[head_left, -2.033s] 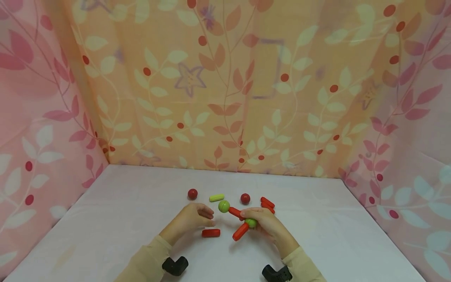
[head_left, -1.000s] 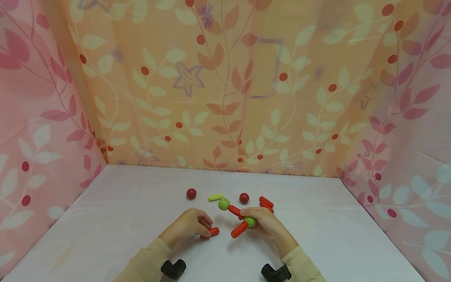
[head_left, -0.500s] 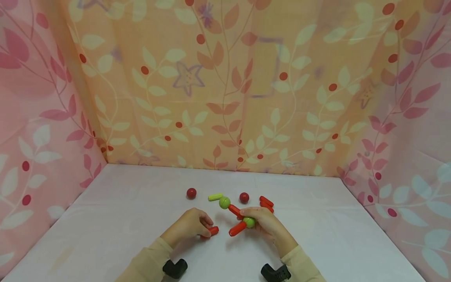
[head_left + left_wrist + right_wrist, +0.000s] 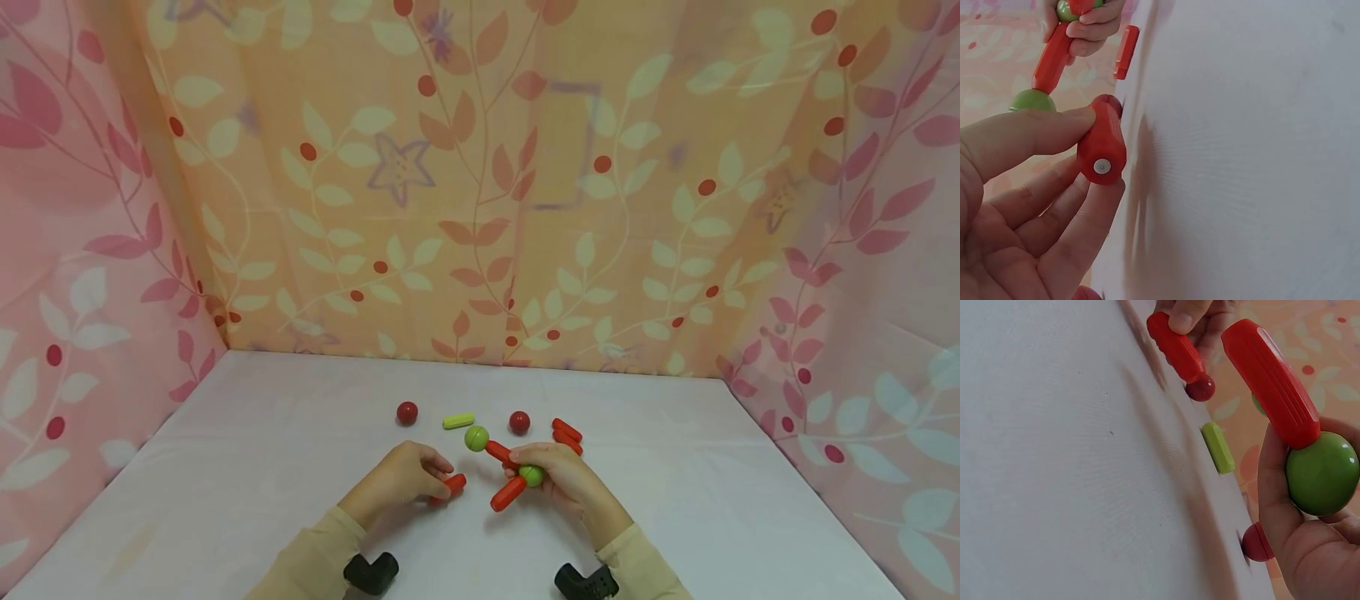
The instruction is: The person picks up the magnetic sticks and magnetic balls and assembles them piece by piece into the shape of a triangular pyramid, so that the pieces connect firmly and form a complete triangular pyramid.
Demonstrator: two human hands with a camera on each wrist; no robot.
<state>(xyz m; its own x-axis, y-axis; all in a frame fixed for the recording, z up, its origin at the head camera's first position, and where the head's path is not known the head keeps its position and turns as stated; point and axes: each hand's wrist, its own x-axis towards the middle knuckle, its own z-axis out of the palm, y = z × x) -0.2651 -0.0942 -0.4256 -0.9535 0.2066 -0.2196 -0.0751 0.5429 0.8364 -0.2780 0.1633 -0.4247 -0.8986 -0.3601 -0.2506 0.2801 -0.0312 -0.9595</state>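
My left hand (image 4: 401, 482) pinched a red rod (image 4: 450, 487); my right hand (image 4: 561, 479) gripped the ball-and-rod piece (image 4: 517, 479). Joining them looked next.

A white bench (image 4: 247, 467) carries two red balls (image 4: 407, 412), a yellow-green rod (image 4: 458, 421) and two red rods (image 4: 568, 435).

walls: leaf-and-berry cloth (image 4: 480, 192), orange behind, pink at both sides
table: white (image 4: 247, 467)
light: soft, even
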